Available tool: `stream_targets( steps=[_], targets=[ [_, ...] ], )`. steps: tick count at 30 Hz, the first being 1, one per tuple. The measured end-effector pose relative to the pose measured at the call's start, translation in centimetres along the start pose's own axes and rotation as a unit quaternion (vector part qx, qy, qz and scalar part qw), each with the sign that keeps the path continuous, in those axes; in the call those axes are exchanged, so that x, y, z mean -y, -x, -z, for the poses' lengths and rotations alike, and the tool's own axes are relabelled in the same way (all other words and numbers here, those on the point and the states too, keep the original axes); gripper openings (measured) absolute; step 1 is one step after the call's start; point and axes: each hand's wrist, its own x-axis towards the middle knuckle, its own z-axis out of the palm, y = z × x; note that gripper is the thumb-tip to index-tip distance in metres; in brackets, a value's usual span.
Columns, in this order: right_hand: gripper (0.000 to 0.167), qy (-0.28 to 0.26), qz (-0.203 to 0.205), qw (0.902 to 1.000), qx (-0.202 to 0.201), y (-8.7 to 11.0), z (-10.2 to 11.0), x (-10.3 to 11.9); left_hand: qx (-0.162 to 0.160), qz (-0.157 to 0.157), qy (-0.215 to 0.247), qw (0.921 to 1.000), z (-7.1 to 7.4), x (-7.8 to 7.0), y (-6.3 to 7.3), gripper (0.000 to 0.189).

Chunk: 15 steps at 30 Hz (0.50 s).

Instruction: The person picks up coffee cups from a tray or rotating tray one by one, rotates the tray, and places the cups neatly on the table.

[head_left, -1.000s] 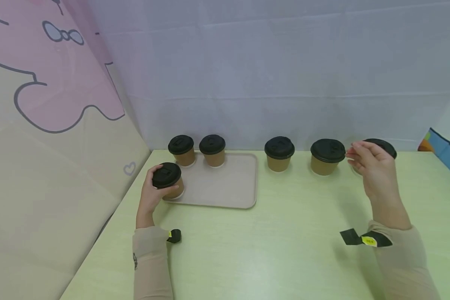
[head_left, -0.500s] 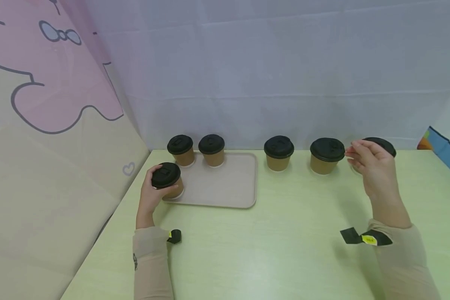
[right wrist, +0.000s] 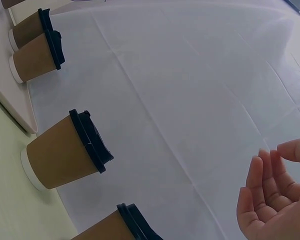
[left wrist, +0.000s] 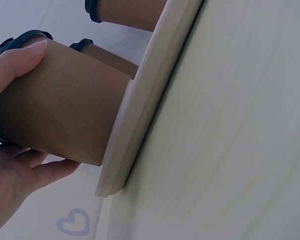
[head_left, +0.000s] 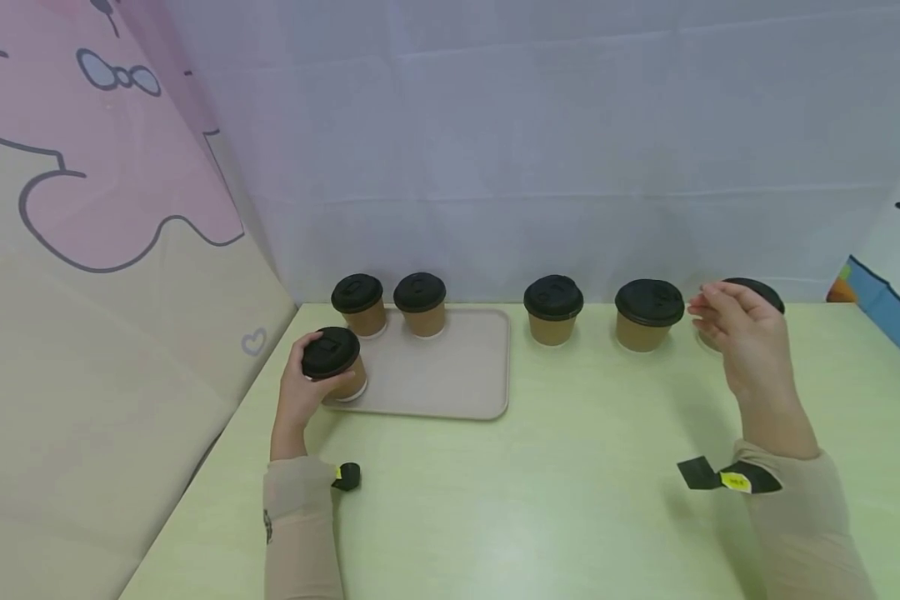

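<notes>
My left hand (head_left: 300,393) grips a brown paper coffee cup (left wrist: 65,100) with a black lid (head_left: 331,352), thumb on the near side and fingers round the far side. This cup stands upright at the front left corner of a beige tray (head_left: 450,383), its base right at the tray's surface. Two more lidded cups, a left one (head_left: 367,320) and a right one (head_left: 425,320), stand along the tray's back. My right hand (head_left: 753,342) is raised and holds nothing, fingers loosely bent and thumb tip near the index fingertip. Behind it, a lidded cup (head_left: 757,289) is partly hidden.
Right of the tray, a lidded cup (head_left: 551,327) and another lidded cup (head_left: 642,333) stand on the pale green table (head_left: 525,500), in line with the one behind my right hand. A white cloth backdrop (head_left: 495,150) rises behind them. A printed cloth (head_left: 120,367) borders the left side.
</notes>
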Motion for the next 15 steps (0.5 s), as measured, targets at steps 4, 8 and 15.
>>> stream_targets(
  steps=[4, 8, 15],
  targets=[
    [0.008, -0.004, 0.003, 1.0000, 0.001, 0.0, 0.0, 0.0, 0.003, -0.002, 0.006, 1.0000, 0.0, 0.0, 0.1, 0.083],
    [0.007, -0.006, 0.004, 1.0000, 0.002, 0.0, 0.0, 0.0, 0.004, -0.005, 0.019, 0.9998, -0.1, -0.7, 0.4, 0.082],
    [0.007, -0.043, -0.011, 0.9988, -0.018, -0.4, 0.8, 0.4, -0.002, -0.018, 0.040, 0.9991, -0.2, -3.2, 1.1, 0.078]
  ],
)
